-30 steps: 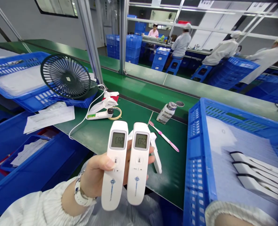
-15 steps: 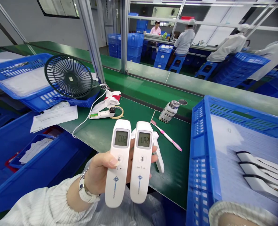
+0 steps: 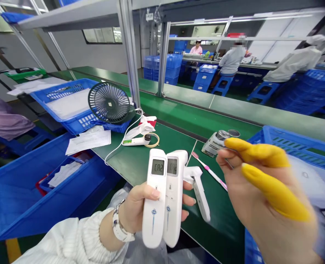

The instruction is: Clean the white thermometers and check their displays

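My left hand (image 3: 140, 209) grips two white infrared thermometers side by side, screens facing me. The left thermometer (image 3: 152, 205) shows dark digits; the right thermometer (image 3: 174, 205) is turned slightly and partly overlapped by it. On the right, my right hand (image 3: 263, 187) is raised over the bench, with yellow finger cots on its thumb and a finger. Its fingers are half bent and apart, with no held thing that I can make out. Behind it stands a metal-topped bottle (image 3: 213, 145). A pink and white toothbrush (image 3: 210, 170) and another white thermometer (image 3: 201, 194) lie between the hands.
A black fan (image 3: 109, 103) stands by a blue basket (image 3: 52, 106) at the left. Near its white cable lie a thermometer (image 3: 135, 141) and a tape roll (image 3: 156, 140). Another blue basket (image 3: 272, 137) is at the right, partly behind my right hand. People sit beyond the bench.
My right hand has come up into view from the lower right. The view has swung left, and the two thermometers in my left hand have drawn together, with the right one turned.
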The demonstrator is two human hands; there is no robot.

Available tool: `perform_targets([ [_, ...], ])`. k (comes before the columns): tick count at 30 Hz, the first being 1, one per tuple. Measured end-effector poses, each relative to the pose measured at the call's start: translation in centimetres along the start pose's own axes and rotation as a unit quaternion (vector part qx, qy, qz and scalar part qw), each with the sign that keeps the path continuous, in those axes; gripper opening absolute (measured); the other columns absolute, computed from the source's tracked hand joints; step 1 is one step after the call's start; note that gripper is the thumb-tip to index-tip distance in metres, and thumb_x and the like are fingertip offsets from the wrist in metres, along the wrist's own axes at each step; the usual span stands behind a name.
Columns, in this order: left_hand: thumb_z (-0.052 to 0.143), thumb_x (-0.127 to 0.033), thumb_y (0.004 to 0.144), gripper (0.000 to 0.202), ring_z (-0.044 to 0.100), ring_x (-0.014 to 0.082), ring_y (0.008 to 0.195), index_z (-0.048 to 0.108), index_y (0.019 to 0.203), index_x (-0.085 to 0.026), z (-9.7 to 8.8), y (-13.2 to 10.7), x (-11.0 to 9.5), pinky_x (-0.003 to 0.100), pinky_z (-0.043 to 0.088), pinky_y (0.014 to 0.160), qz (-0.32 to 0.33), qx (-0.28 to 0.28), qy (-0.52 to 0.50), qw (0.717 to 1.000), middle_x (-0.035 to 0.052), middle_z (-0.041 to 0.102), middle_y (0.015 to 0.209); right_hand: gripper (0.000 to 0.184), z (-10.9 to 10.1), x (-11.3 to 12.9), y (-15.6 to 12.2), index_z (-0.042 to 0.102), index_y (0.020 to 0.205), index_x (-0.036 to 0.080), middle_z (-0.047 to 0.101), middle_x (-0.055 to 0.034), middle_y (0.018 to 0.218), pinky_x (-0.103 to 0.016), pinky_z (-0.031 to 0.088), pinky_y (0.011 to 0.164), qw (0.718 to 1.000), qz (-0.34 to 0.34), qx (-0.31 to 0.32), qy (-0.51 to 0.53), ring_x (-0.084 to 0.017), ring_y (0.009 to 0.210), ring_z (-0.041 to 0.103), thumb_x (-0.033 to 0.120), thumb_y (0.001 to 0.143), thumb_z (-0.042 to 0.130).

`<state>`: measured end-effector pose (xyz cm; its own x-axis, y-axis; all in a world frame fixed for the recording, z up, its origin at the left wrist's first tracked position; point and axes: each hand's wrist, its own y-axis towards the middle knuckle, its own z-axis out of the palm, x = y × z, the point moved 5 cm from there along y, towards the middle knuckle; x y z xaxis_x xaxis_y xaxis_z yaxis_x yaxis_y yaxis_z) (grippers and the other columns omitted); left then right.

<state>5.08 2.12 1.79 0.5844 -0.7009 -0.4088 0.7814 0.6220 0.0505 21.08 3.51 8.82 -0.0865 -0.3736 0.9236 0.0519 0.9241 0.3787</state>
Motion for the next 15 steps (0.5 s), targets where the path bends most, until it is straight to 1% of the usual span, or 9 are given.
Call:
perform_targets([
  [1, 0.055, -0.025, 0.069, 0.05, 0.058, 0.0185, 0.092, 0.058, 0.114, -0.004, -0.1, 0.0, 0.0, 0.029, 0.047, 0.084, 0.004, -0.001, 0.005, 1.0, 0.0119, 0.063, 0.101, 0.025, 0.2, -0.6, 0.6, 0.048, 0.111, 0.04, 0.048, 0.0009, 0.127, -0.044, 0.035, 0.107, 0.999, 0.015, -0.009, 0.04, -0.022, 0.119, 0.048, 0.032, 0.087, 0.049],
  [2, 0.054, -0.026, 0.068, 0.047, 0.058, 0.0177, 0.088, 0.061, 0.11, -0.005, -0.2, 0.0, -0.1, 0.027, 0.048, 0.08, 0.009, -0.001, 0.007, 1.0, 0.0112, 0.063, 0.097, 0.027, 0.6, -1.4, 1.1, 0.05, 0.111, 0.037, 0.049, -0.0001, 0.127, -0.044, 0.034, 0.108, 0.996, 0.038, -0.003, 0.075, -0.023, 0.121, 0.046, 0.031, 0.085, 0.053],
  [3, 0.054, -0.026, 0.067, 0.044, 0.057, 0.0169, 0.086, 0.063, 0.105, -0.006, -0.2, 0.0, -0.1, 0.026, 0.049, 0.077, 0.014, 0.001, 0.005, 1.0, 0.0106, 0.062, 0.094, 0.031, 1.1, -2.2, 1.4, 0.051, 0.113, 0.036, 0.049, -0.001, 0.129, -0.043, 0.035, 0.107, 0.993, 0.066, 0.02, 0.1, -0.024, 0.122, 0.046, 0.032, 0.083, 0.056],
  [6, 0.054, -0.024, 0.061, 0.042, 0.058, 0.0166, 0.082, 0.065, 0.098, -0.006, 0.0, 0.0, 0.0, 0.027, 0.05, 0.076, 0.013, 0.011, -0.021, 1.0, 0.0096, 0.06, 0.088, 0.046, 3.1, -4.0, 1.3, 0.043, 0.125, 0.037, 0.044, -0.0017, 0.136, -0.04, 0.042, 0.102, 0.973, 0.13, 0.157, 0.11, -0.022, 0.12, 0.049, 0.035, 0.082, 0.06],
  [8, 0.054, -0.022, 0.058, 0.047, 0.059, 0.0188, 0.084, 0.064, 0.1, -0.005, 0.2, -0.1, 0.2, 0.032, 0.05, 0.081, 0.002, 0.014, -0.045, 0.999, 0.0104, 0.061, 0.089, 0.047, 4.0, -4.3, 0.8, 0.043, 0.125, 0.036, 0.048, -0.0029, 0.132, -0.038, 0.045, 0.097, 0.961, 0.132, 0.22, 0.105, -0.021, 0.114, 0.053, 0.033, 0.082, 0.061],
  [10, 0.054, -0.018, 0.055, 0.055, 0.06, 0.0224, 0.091, 0.062, 0.108, -0.006, 0.3, -0.1, 0.3, 0.039, 0.047, 0.088, -0.005, 0.006, -0.058, 0.998, 0.0121, 0.063, 0.094, 0.041, 4.2, -4.0, 0.5, 0.047, 0.122, 0.033, 0.055, -0.0038, 0.124, -0.037, 0.047, 0.095, 0.962, 0.115, 0.233, 0.088, -0.02, 0.108, 0.056, 0.031, 0.083, 0.06],
  [12, 0.055, -0.013, 0.054, 0.06, 0.058, 0.024, 0.1, 0.059, 0.113, -0.006, 0.3, -0.1, 0.2, 0.041, 0.045, 0.093, 0.002, -0.018, -0.033, 0.999, 0.0136, 0.064, 0.102, 0.036, 4.0, -3.5, 0.5, 0.05, 0.118, 0.032, 0.059, -0.0034, 0.116, -0.036, 0.048, 0.093, 0.971, 0.087, 0.215, 0.066, -0.019, 0.103, 0.058, 0.031, 0.083, 0.06],
  [13, 0.056, -0.01, 0.055, 0.059, 0.058, 0.0237, 0.101, 0.059, 0.114, -0.006, 0.1, -0.2, 0.0, 0.039, 0.046, 0.092, 0.011, -0.036, -0.007, 0.999, 0.014, 0.064, 0.103, 0.036, 3.9, -3.3, 0.5, 0.051, 0.117, 0.032, 0.06, -0.0032, 0.113, -0.034, 0.049, 0.091, 0.974, 0.074, 0.208, 0.052, -0.018, 0.101, 0.059, 0.031, 0.083, 0.061],
  [15, 0.061, -0.011, 0.061, 0.052, 0.062, 0.0227, 0.096, 0.059, 0.113, -0.007, -0.2, -0.3, -0.5, 0.03, 0.051, 0.08, 0.038, -0.073, 0.056, 0.995, 0.0143, 0.066, 0.101, 0.035, 3.8, -3.1, 0.5, 0.052, 0.116, 0.031, 0.061, -0.0031, 0.107, -0.032, 0.051, 0.087, 0.978, 0.061, 0.199, 0.031, -0.018, 0.097, 0.059, 0.031, 0.083, 0.061],
])
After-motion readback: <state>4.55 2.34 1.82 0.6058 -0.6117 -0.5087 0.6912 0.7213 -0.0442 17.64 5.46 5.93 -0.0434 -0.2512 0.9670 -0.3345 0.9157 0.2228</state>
